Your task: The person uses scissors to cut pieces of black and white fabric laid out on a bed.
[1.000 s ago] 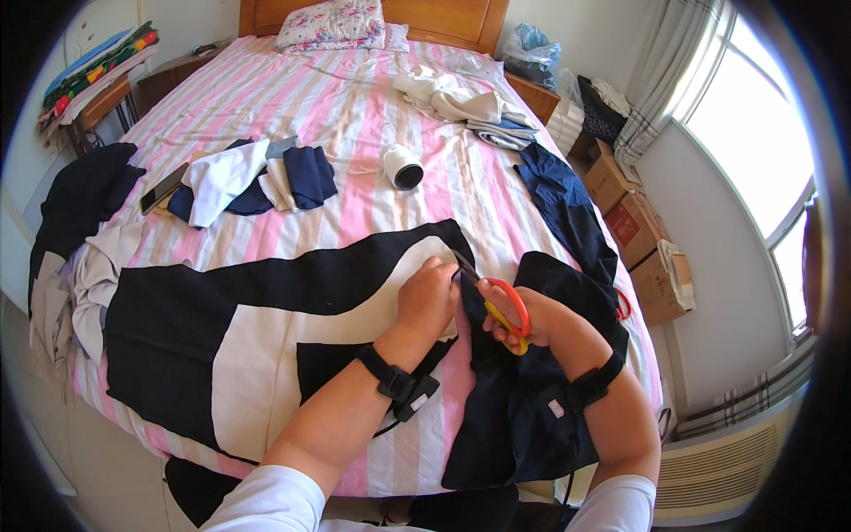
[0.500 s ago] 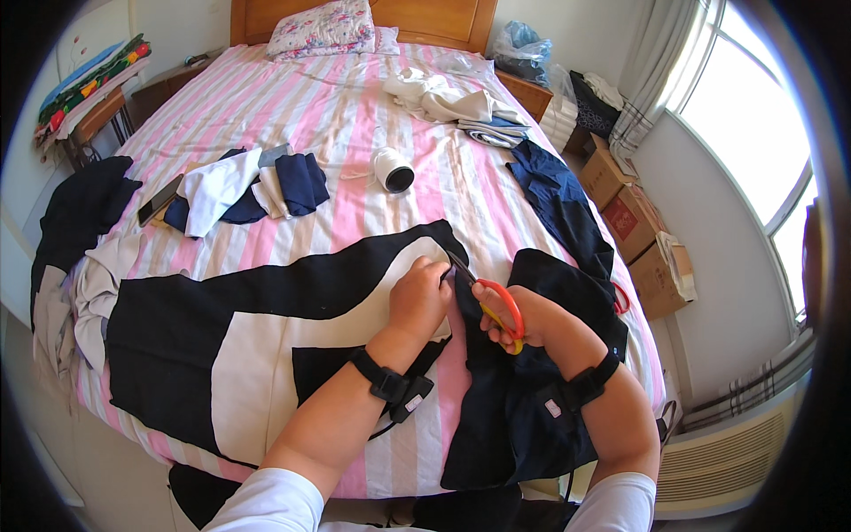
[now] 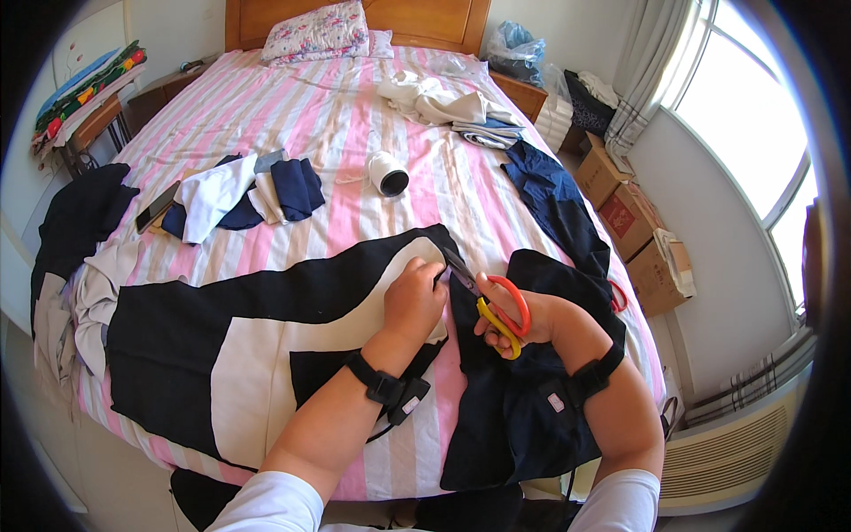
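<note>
A pair of scissors with dark blades and red and yellow handles is in my right hand, thumb and fingers in the loops. Its handles are spread apart, and the blades reach the right-hand edge of a black and cream cloth panel. My left hand is closed, pinching that edge right beside the blade tips. The exact bit of cloth between its fingers is mostly hidden. Dark cloth lies under and beside my right forearm. Each wrist wears a black strap with a small box.
The striped bed carries a white thread cone, folded white and navy cloths, a phone and a cream cloth heap. Red handles show by the right edge. Cardboard boxes stand below the window.
The scissors' handles have spread wider and turned slightly in my right hand. My left hand keeps its pinch on the cloth edge. The whole view has shifted a little.
</note>
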### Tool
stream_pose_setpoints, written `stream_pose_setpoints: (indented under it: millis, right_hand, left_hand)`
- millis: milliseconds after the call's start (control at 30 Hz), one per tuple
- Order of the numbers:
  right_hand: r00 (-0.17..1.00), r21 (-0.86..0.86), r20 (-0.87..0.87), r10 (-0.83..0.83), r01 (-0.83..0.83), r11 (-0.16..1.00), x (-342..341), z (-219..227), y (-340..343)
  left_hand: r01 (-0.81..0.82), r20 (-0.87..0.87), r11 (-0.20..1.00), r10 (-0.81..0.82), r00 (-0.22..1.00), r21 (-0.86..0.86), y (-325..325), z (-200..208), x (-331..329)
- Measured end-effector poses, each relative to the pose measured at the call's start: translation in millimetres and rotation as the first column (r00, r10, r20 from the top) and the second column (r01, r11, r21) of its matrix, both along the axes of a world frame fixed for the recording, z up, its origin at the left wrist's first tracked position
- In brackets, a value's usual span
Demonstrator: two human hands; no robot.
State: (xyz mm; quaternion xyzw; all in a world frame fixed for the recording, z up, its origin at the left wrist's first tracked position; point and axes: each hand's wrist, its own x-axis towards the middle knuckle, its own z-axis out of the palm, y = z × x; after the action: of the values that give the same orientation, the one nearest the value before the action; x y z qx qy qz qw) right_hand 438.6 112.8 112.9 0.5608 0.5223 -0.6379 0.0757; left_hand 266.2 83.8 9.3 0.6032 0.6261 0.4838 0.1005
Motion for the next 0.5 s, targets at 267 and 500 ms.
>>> stream_pose_setpoints:
  millis: [267, 500]
  right_hand:
    - [0.998, -0.093, -0.051, -0.042, 0.037, 0.995, -6, -11, 18]
    - [0.995, -0.056, -0.092, -0.035, 0.03, 0.998, -10, -15, 26]
  left_hand:
    - [0.012, -0.011, 0.999, -0.012, 1.0, 0.032, -3, 4, -1]
    - [0.002, 0.012, 0.999, -0.003, 1.0, 0.035, -3, 6, 0]
